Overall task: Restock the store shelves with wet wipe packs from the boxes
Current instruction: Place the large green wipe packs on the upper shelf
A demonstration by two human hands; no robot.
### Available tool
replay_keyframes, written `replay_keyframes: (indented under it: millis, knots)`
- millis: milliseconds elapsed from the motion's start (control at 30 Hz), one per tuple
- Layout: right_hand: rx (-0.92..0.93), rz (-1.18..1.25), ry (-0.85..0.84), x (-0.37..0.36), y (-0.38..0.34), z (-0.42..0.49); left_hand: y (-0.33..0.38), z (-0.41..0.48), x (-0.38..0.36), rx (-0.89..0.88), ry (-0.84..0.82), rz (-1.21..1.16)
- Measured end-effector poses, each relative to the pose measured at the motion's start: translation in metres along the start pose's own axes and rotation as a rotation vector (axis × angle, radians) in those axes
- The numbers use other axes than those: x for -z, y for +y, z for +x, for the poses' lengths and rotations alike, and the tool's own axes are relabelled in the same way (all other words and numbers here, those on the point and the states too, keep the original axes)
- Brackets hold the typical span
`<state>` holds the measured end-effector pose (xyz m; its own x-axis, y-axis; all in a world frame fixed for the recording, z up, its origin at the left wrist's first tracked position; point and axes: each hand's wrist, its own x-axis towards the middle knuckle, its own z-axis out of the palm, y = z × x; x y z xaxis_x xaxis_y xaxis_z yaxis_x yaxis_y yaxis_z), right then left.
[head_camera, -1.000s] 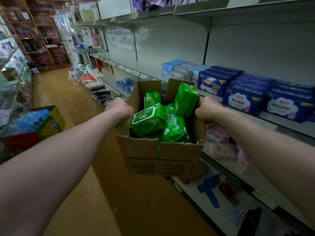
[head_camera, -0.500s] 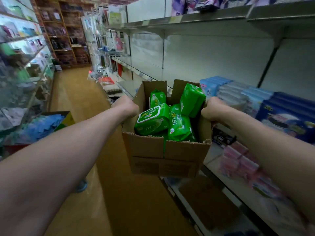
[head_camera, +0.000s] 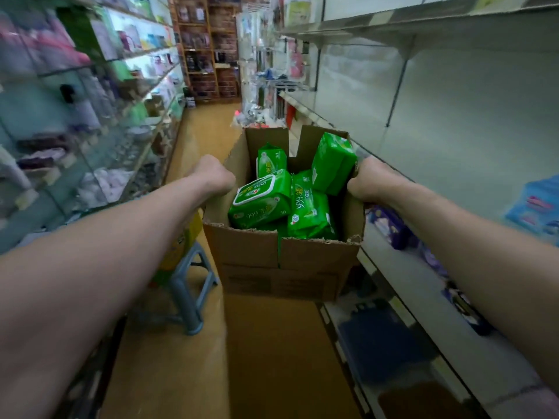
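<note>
Cardboard box point(head_camera: 284, 261) is held up in the aisle, carried from both sides. Left hand point(head_camera: 213, 175) is clenched on the left wall's top edge and right hand point(head_camera: 370, 181) on the right wall's. Card hides the fingertips on both.

Edges: the box's right side runs just beside the front edge of the right-hand shelving point(head_camera: 405, 276); I can't tell if they touch. Open floor point(head_camera: 272, 343) below and ahead down the aisle. Low on the left, a grey stool point(head_camera: 189, 285) stands near the glass shelves point(head_camera: 99, 152), so that side is tighter.

Contents: flaps are open, far ones upright. Green wet wipe packs point(head_camera: 261, 201) sit in a loose pile. One lies flat with its lid label up, the others are on edge or tilted, and one leans at the right wall by the right hand.

On the shelving I see purple packs point(head_camera: 390, 226) under the right forearm and blue packs point(head_camera: 535, 204) further right.
</note>
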<state>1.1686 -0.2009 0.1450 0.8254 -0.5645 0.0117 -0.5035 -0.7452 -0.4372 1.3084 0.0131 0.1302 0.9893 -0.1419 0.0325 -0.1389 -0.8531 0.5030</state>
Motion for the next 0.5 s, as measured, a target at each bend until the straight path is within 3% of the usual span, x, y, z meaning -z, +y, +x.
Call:
replay_keyframes:
  millis: [500]
  knots:
    - [0.205,0.055,-0.223,-0.173,-0.216,0.18,-0.193,0.217,0.047,0.275,0.085,0.121]
